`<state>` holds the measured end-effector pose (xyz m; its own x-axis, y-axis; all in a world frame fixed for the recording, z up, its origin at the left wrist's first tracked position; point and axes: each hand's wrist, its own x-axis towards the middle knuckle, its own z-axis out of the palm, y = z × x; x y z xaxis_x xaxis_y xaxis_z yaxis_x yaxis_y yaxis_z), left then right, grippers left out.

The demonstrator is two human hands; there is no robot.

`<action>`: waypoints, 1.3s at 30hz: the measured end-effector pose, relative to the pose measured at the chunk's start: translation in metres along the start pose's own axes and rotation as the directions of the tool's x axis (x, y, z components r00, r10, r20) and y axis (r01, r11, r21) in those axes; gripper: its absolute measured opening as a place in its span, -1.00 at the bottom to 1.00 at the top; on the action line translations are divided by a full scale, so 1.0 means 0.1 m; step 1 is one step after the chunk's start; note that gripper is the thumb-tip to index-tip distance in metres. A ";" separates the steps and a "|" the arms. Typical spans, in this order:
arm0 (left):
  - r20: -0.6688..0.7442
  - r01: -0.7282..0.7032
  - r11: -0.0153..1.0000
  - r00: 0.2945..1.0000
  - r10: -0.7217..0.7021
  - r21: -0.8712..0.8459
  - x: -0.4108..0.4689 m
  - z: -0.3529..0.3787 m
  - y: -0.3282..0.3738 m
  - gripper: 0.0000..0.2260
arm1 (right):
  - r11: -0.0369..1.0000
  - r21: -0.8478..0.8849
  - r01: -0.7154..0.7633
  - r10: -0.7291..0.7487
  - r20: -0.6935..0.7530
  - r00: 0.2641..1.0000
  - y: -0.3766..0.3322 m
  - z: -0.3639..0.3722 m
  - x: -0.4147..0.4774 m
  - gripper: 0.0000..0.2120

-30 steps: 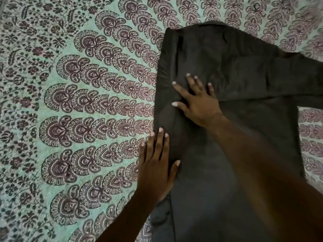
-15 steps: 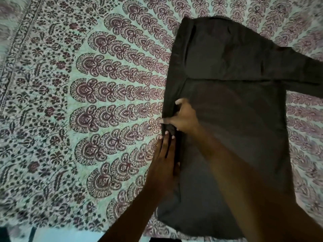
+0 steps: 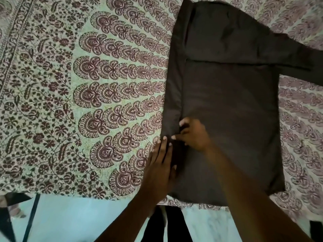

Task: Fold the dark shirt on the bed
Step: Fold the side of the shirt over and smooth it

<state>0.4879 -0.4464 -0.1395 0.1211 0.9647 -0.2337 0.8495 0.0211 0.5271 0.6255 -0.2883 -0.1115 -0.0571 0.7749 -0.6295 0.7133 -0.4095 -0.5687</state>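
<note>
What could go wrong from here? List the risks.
1. The right hand pinches the folded strip of the dark shirt; a tug might bunch it or pull the crease crooked, though the left hand lies flat beside it.
2. The sleeve sticks out sideways; left unfolded, the result may be lopsided.
3. The hem lies near the bedspread's edge and could slide off.

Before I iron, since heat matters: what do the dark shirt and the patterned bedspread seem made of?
The dark shirt: thin woven cloth, matte, judging by its soft creases and flat folded edge; cotton or blend, cannot tell. The bedspread: likely printed woven cotton, matte, maroon motifs on pale green, no sheen.
</note>
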 end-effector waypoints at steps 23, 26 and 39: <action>-0.068 -0.093 0.974 0.992 0.109 0.207 -0.35 0.10 -0.08 -0.49 | 0.386 -0.608 0.694 -0.741 0.243 0.625 0.31 0.08 -0.27 -0.63; -0.151 -0.104 0.966 0.978 0.142 0.236 -0.34 0.08 -0.05 -0.60 | 0.218 -0.693 0.687 -0.765 0.316 0.561 0.33 -0.11 0.19 -0.59; 0.031 0.111 0.943 0.991 -0.127 0.315 0.56 -0.25 0.17 -0.02 | 0.218 -0.776 0.592 -0.656 0.332 0.677 -0.17 -0.71 1.03 -0.36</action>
<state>0.4962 -0.3854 -0.1235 0.0277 0.9455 -0.3243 0.9759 0.0447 0.2137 0.6573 -0.1675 -0.1288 -0.7387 0.6340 -0.2288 0.6640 0.7428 -0.0857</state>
